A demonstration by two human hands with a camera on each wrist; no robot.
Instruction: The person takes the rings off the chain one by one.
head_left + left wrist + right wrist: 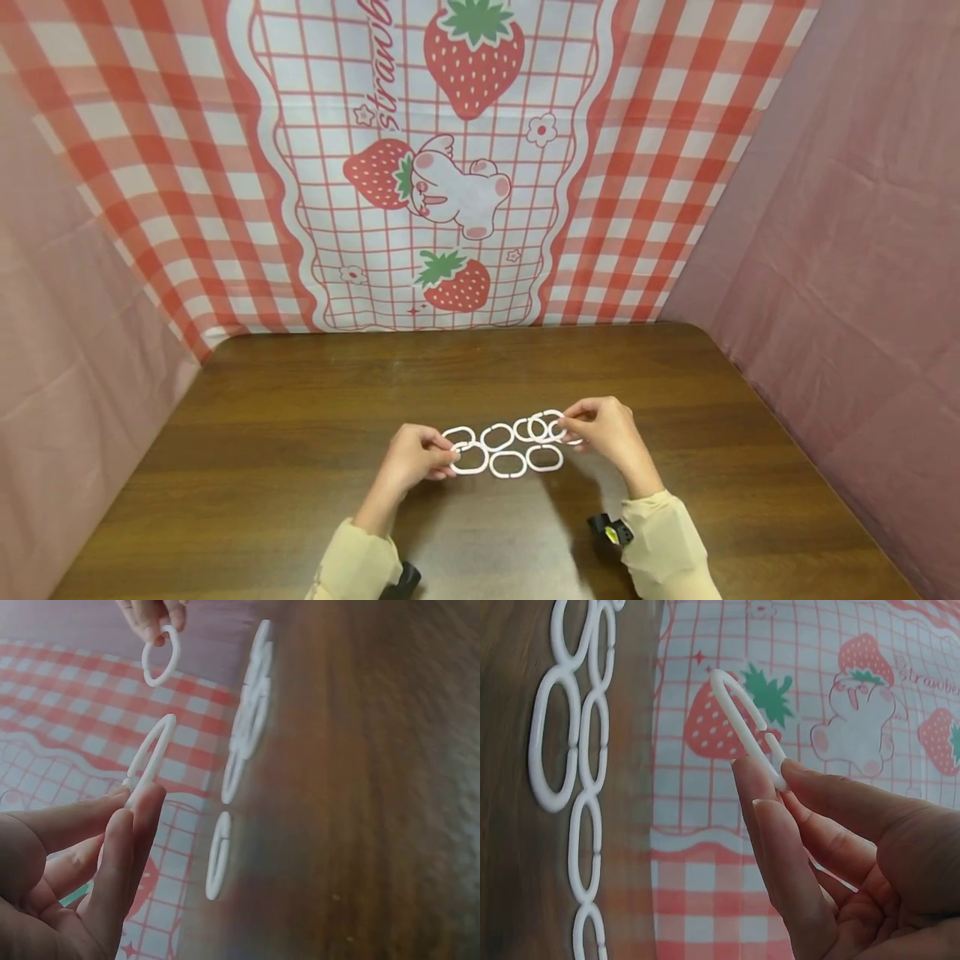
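Note:
Between thumb and fingers, my left hand [411, 454] pinches a white oval plastic link [158, 754] with a small gap in one side. Opposite it, my right hand [609, 432] pinches a similar white link [739, 726], whose gap shows near the thumb. Both held links are raised above the table and stand apart from each other in the left wrist view. Below and between the hands, several more white links [507, 477] lie on the tabletop in two rough rows. Some of these touch or overlap; whether any are joined I cannot tell.
The brown wooden table [315, 392] has rounded far corners. Behind it hangs a red-and-white checked cloth [645, 142] with strawberry prints. Pink curtains [847, 225] flank both sides. A black wrist camera [609, 530] sits by the right sleeve.

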